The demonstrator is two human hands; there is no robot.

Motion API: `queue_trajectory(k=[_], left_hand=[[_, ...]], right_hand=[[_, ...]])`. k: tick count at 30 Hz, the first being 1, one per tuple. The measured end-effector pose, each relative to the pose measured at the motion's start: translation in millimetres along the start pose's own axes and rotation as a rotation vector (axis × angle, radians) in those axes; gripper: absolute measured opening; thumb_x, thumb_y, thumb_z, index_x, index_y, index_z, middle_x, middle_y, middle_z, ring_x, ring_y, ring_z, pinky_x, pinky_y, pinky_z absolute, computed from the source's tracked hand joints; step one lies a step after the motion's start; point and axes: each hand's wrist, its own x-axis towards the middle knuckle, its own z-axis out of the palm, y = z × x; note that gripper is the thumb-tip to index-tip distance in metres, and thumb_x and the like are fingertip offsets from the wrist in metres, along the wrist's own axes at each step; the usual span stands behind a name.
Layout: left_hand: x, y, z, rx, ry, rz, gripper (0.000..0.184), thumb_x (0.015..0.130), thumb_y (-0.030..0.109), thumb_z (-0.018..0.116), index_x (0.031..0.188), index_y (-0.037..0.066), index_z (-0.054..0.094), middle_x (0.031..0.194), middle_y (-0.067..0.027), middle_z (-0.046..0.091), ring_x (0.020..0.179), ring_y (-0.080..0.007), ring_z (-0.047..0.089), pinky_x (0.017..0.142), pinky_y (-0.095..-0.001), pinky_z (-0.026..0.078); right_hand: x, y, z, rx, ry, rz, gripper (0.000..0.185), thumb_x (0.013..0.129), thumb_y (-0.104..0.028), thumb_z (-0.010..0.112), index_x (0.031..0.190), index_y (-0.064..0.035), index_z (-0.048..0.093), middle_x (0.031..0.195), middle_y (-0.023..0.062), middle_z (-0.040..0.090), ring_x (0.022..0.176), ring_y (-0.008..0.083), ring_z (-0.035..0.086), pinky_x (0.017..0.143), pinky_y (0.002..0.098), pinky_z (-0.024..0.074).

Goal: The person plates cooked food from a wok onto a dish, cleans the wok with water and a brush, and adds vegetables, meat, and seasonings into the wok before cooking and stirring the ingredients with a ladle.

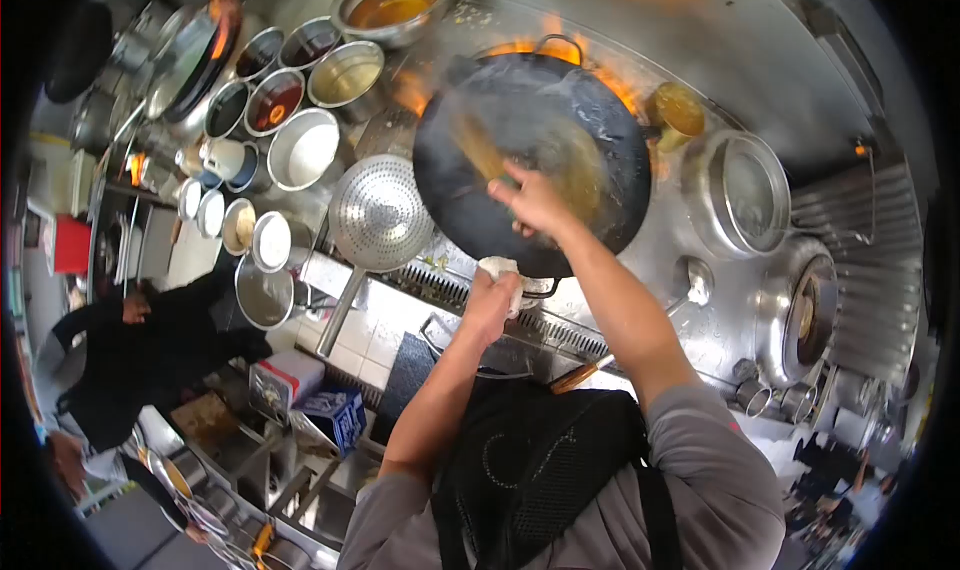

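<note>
Partly veiled by pale vapour, the inside of the black wok point(447, 215) was hard to read, and a brownish patch point(583, 175) within it was too smeared to identify. The right grip point(540, 205), closed firmly round a tan brush point(478, 148), hid its handle end, while the far end blurred. A bunched white cloth point(499, 267), clenched in the left grip point(488, 305), covered part of the near handle point(542, 291). Broad, round and dark, with wet-looking streaks toward the far rim, the wok sat over orange flames point(612, 85) on the steel counter point(668, 235).
</note>
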Motion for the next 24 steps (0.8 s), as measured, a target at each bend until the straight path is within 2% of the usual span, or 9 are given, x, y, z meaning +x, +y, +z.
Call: queue_trajectory(k=[6,7,11,13,16,18,19,21,24], left_hand=[[-10.8,7.4,4.0,0.046,0.029,-0.006,0.026,0.091,0.018,0.059,0.115,0.01,0.052,0.102,-0.0035,0.061,0.086,-0.016,0.061,0.06,-0.0337,0.052],[-10.9,11.1,1.0,0.073,-0.007,-0.019,0.026,0.091,0.018,0.059,0.115,0.01,0.052,0.102,-0.0035,0.061,0.086,-0.016,0.061,0.06,-0.0337,0.052],[1.4,29.1,-4.8,-0.047,-0.154,-0.171,0.024,0.089,0.017,0.061,0.11,0.007,0.055,0.104,-0.0076,0.062,0.087,-0.0223,0.062,0.068,-0.0402,0.056],[13.9,28.3,-9.1,-0.28,-0.183,-0.319,0.025,0.088,0.013,0.062,0.11,0.004,0.054,0.103,-0.0097,0.061,0.088,-0.0253,0.062,0.072,-0.0423,0.056],[39.8,8.1,-27.2,-0.191,-0.253,-0.226,0.024,0.087,0.009,0.062,0.109,0.004,0.054,0.102,-0.0112,0.061,0.088,-0.0262,0.063,0.07,-0.042,0.055],[34.5,11.4,-26.1,-0.106,-0.307,-0.081,0.025,0.087,0.009,0.062,0.11,0.005,0.053,0.099,-0.0105,0.061,0.086,-0.0242,0.063,0.063,-0.0404,0.054],[36.1,11.0,-28.0,-0.102,-0.308,-0.065,0.025,0.087,0.009,0.062,0.11,0.005,0.053,0.099,-0.0105,0.061,0.086,-0.0242,0.063,0.063,-0.0404,0.054],[41.7,1.6,-33.0,-0.016,-0.286,-0.016,0.024,0.087,0.008,0.061,0.109,0.005,0.053,0.097,-0.0094,0.06,0.082,-0.0229,0.063,0.06,-0.0399,0.053],[28.9,0.0,-30.8,0.026,-0.222,0.042,0.019,0.087,0.008,0.061,0.105,0.006,0.055,0.092,-0.0076,0.061,0.077,-0.0217,0.063,0.058,-0.0389,0.052]], right_hand=[[-66.7,120.7,-73.4,-0.626,-0.091,-0.342,0.071,0.084,-0.046,0.071,0.145,-0.0161,0.051,0.095,0.0176,0.07,0.048,0.02,0.058,0.052,0.0366,0.0536],[-118.8,47.3,-108.1,-0.413,-0.201,0.251,0.073,0.08,-0.05,0.073,0.143,-0.018,0.053,0.106,0.0184,0.068,0.049,0.0198,0.059,0.055,0.0354,0.0546],[-187.6,70.3,-164.6,-0.327,0.24,0.427,0.066,0.086,-0.046,0.072,0.143,-0.0183,0.054,0.078,0.0092,0.064,0.048,0.0165,0.054,0.048,0.0319,0.0481],[-212.1,102.2,-149.0,-0.018,0.597,0.175,0.063,0.091,-0.043,0.069,0.144,-0.0147,0.052,0.068,0.0045,0.056,0.049,0.0135,0.051,0.046,0.032,0.0436],[-281.6,152.4,-87.0,0.145,0.877,0.069,0.063,0.092,-0.032,0.071,0.144,-0.0045,0.049,0.085,0.0092,0.065,0.066,0.0166,0.063,0.061,0.0298,0.0512],[-331.6,190.8,-28.3,-0.087,1.11,0.173,0.062,0.092,-0.025,0.07,0.145,-0.0037,0.045,0.128,0.0256,0.061,0.116,0.0334,0.062,0.095,0.0382,0.0481],[-355.6,239.4,3.4,-0.271,1.174,0.224,0.069,0.091,-0.022,0.069,0.149,-0.0051,0.038,0.127,0.0261,0.061,0.116,0.0356,0.062,0.096,0.0396,0.0479],[-408.1,282.1,49.5,0.007,1.019,0.608,0.082,0.083,-0.017,0.07,0.153,-0.0057,0.029,0.089,0.0232,0.069,0.063,0.0309,0.067,0.059,0.0392,0.0544],[-444.6,296.6,77.2,0.233,1.109,0.559,0.084,0.08,-0.016,0.07,0.153,-0.005,0.029,0.078,0.0174,0.066,0.049,0.0225,0.06,0.045,0.0364,0.0487]])
